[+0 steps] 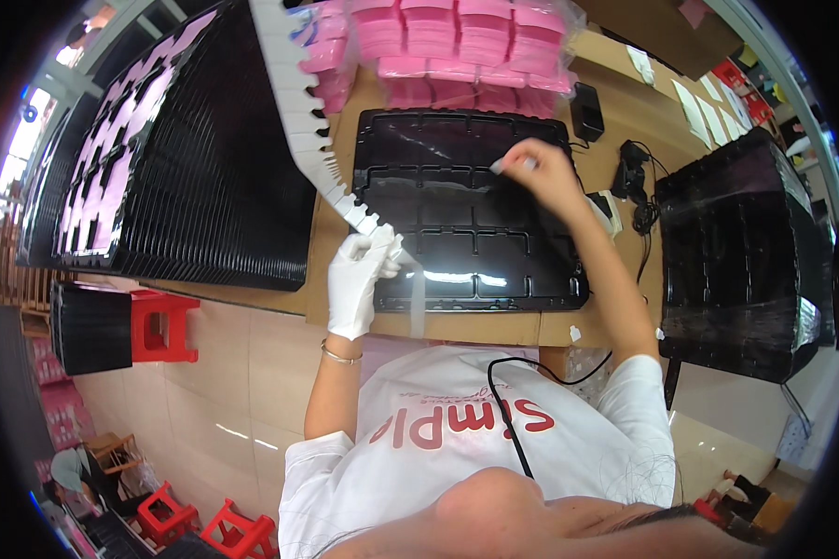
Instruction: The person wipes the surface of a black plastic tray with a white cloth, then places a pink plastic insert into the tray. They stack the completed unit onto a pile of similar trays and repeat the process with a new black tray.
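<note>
Centrally: one black moulded tray, shallow compartments, lying flat on a cardboard-covered table before the person. Left hand, white-gloved, at the tray's lower left corner; fingers closed on the lower end of one long white notched strip, which slants up past the tray's left edge. Beneath that hand, one pale translucent band, overlapping the tray's near edge. Right hand, bare-backed, above the tray's upper right part; fingers curled, tips drawn together, pale bits at the tips; whether these are held cannot be told.

In the way: the right forearm crosses the tray's right edge; the strip partly screens a tall stack of black trays at left, pink pieces along its far side. Beyond the tray, pink bundles in clear plastic. To the right, one small black box, black cabling and one film-wrapped black stack. Floor, left: red stool.
</note>
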Demonstrator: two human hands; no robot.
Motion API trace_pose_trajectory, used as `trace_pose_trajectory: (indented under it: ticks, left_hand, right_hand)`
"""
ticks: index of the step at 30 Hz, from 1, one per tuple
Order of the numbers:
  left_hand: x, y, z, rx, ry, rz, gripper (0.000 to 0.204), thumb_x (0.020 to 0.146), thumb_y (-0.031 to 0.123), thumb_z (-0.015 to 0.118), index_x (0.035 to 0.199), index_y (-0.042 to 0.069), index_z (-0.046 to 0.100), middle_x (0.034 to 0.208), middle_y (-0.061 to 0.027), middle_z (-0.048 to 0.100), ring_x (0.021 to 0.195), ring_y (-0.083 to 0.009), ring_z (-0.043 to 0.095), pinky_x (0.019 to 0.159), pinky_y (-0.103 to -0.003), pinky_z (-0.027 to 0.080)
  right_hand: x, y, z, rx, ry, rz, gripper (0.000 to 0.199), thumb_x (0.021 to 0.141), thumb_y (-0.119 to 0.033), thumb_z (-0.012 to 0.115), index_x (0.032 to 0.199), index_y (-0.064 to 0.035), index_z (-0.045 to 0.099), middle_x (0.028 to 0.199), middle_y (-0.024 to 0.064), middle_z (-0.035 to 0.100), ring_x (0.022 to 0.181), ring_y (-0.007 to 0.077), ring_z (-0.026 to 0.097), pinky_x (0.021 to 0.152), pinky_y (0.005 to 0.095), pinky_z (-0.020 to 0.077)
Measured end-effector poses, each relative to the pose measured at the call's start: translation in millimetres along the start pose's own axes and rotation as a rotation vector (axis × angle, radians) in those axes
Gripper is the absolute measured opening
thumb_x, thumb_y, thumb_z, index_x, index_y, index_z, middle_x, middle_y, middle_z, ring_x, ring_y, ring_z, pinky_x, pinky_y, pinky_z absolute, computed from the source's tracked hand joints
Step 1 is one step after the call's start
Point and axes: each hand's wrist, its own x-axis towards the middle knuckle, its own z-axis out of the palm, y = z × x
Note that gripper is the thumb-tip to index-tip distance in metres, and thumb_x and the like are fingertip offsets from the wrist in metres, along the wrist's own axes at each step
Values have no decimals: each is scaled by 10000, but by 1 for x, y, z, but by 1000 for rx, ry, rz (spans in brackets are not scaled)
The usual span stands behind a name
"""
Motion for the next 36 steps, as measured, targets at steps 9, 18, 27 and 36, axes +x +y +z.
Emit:
trace_pose_trajectory:
  ticks: [9, 18, 27, 36]
  left_hand:
    - [1, -2, 1, 73, -12, -9, 138, 923, 179, 669, 897, 46, 645, 753, -1, 639, 574, -30, 549, 531, -168, 433]
    - [-1, -2, 2, 38, -25, 9, 120, 912, 153, 676, 912, 38, 640, 792, -31, 659, 589, -47, 552, 551, -181, 427]
    - [-16, 1, 23, 4, -130, -64, 152, 883, 149, 714, 912, 31, 623, 827, -56, 681, 636, -52, 576, 576, -195, 434]
    - [-25, -8, 49, -103, -237, -177, 222, 915, 228, 677, 994, 25, 633, 835, -45, 670, 680, -73, 615, 615, -218, 499]
  right_hand:
    - [68, 101, -67, -515, 103, 232, 162, 668, -185, 774, 700, -49, 692, 707, 138, 679, 698, 280, 678, 671, 373, 521]
    - [52, 82, -65, -399, -10, 212, 134, 732, -148, 750, 743, -31, 687, 658, 50, 653, 608, 135, 616, 585, 282, 473]
    - [-72, -6, -2, 1215, -170, 454, 127, 847, -31, 531, 958, 19, 568, 883, 129, 610, 804, 168, 586, 705, 262, 498]
    - [-127, -70, 75, 387, 82, 209, 138, 825, -128, 724, 928, -45, 683, 802, -1, 630, 713, 80, 549, 666, 242, 447]
